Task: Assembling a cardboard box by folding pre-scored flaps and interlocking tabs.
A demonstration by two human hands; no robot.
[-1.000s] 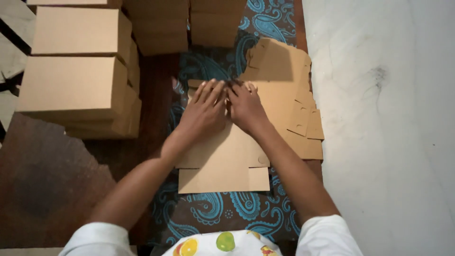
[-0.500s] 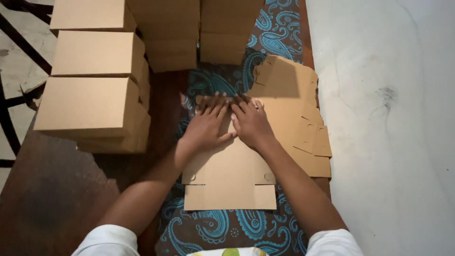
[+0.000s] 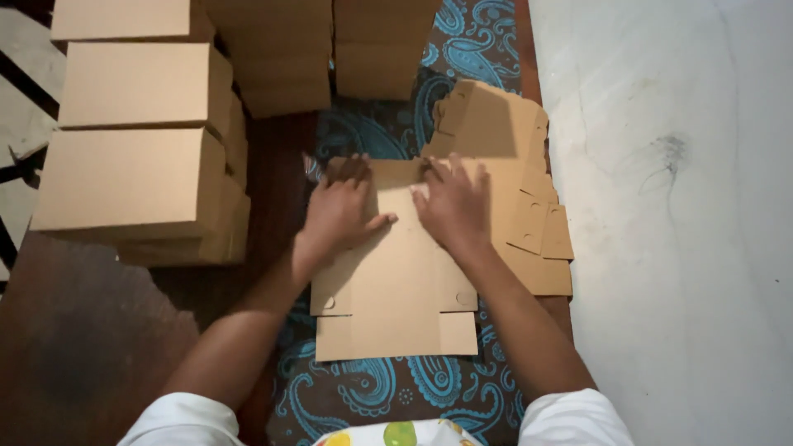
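Hands (image 3: 339, 211) (image 3: 453, 205) covering flat cardboard blank (image 3: 396, 306), far edge hidden

- The flat cardboard sheet (image 3: 396, 281) is a brown, unfolded box blank, die-cut with flaps and small round notches near its lower corners.
- It lies flat on the patterned blue cloth (image 3: 396, 388) on the floor, long side running away from the person.
- Its far end is under both palms: the left hand (image 3: 340, 211) presses the far left part, the right hand (image 3: 453, 206) the far right part, fingers spread toward the far edge.
- Its right edge overlaps the stack of similar blanks (image 3: 529, 215).
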